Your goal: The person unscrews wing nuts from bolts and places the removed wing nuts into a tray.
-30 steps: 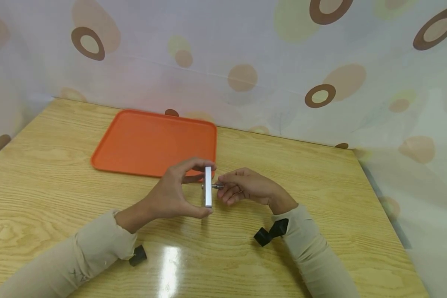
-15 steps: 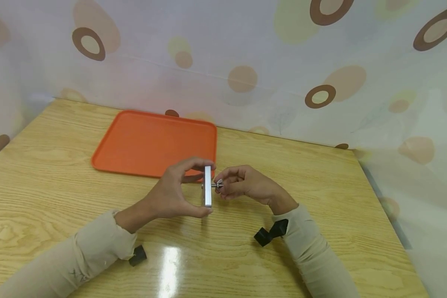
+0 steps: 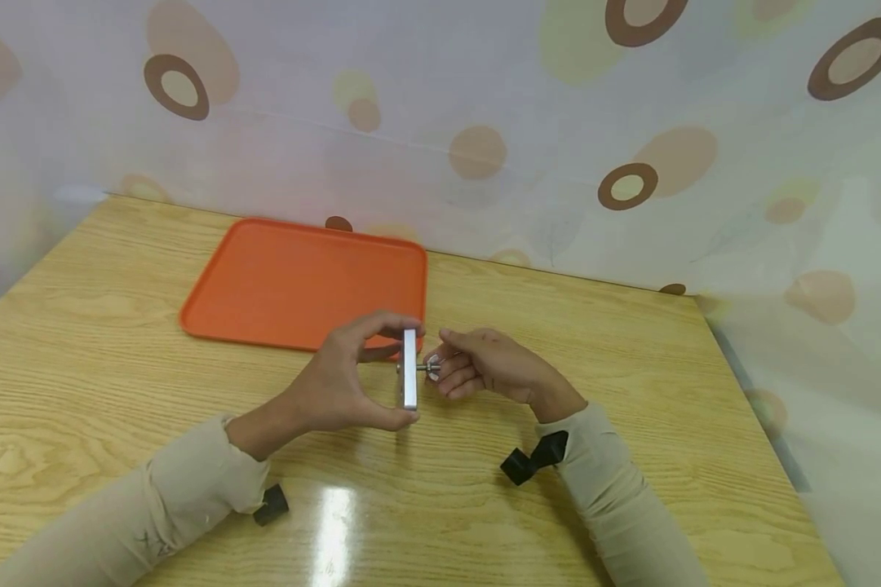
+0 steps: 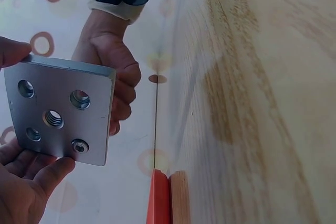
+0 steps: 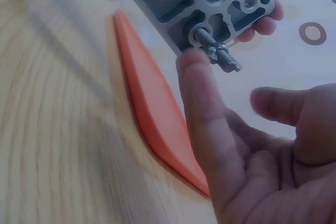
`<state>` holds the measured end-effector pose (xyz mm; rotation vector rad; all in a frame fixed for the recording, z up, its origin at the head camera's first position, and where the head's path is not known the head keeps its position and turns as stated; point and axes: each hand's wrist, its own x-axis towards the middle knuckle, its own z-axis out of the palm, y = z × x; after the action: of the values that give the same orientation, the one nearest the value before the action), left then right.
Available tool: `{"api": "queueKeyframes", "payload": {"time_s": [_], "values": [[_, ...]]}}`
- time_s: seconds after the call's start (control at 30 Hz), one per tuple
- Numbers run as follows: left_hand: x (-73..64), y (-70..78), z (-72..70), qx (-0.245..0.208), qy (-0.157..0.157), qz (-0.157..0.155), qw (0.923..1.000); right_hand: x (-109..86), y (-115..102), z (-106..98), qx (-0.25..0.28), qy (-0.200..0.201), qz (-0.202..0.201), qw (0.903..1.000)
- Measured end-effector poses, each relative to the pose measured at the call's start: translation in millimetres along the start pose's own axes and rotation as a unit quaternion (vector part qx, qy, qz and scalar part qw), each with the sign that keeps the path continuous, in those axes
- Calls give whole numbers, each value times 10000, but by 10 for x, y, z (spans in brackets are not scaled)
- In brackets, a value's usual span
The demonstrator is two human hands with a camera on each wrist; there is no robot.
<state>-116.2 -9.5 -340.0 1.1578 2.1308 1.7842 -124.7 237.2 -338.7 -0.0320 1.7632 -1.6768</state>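
Observation:
My left hand (image 3: 330, 379) grips a square metal plate (image 3: 409, 371) by opposite edges, above the wooden table. In the left wrist view the plate's smooth face shows several round holes, a threaded one in the middle, and a socket bolt head (image 4: 80, 146) seated in one corner. From the ribbed back, seen in the right wrist view, the bolt's threaded shank (image 5: 203, 38) sticks out with a wing nut (image 5: 219, 52) partway along it. Beside the wing nut is my right hand (image 3: 495, 367), its index fingertip right at the nut and its thumb lifted away.
A shallow orange tray (image 3: 301, 285) lies behind my hands on the wooden table (image 3: 631, 367). Patterned cloth (image 3: 426, 163) hangs along the table's back and sides. Black wrist cameras (image 3: 517, 466) jut from both sleeves.
The right thumb and fingers have closed together at the wing nut, then spread apart again. The left hand and the plate have stayed almost still.

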Motion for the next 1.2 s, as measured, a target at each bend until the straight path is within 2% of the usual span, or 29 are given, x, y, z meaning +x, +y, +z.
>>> {"api": "queueKeyframes", "payload": {"time_s": [0.13,0.3,0.57,1.2], "values": [[2,-11,7,-10,-11,4,10000,-1,8,10,56,-167,266,9995],[4,-19,6,-23,-39,-2,10000,-14,-2,23,60,-154,315,9994],[8,-9,-2,-20,-56,-25,10000,-20,-31,25,-29,-117,230,9997],[1,-11,16,-50,-59,-53,10000,-31,0,-26,-269,-469,-252,9982]]}}
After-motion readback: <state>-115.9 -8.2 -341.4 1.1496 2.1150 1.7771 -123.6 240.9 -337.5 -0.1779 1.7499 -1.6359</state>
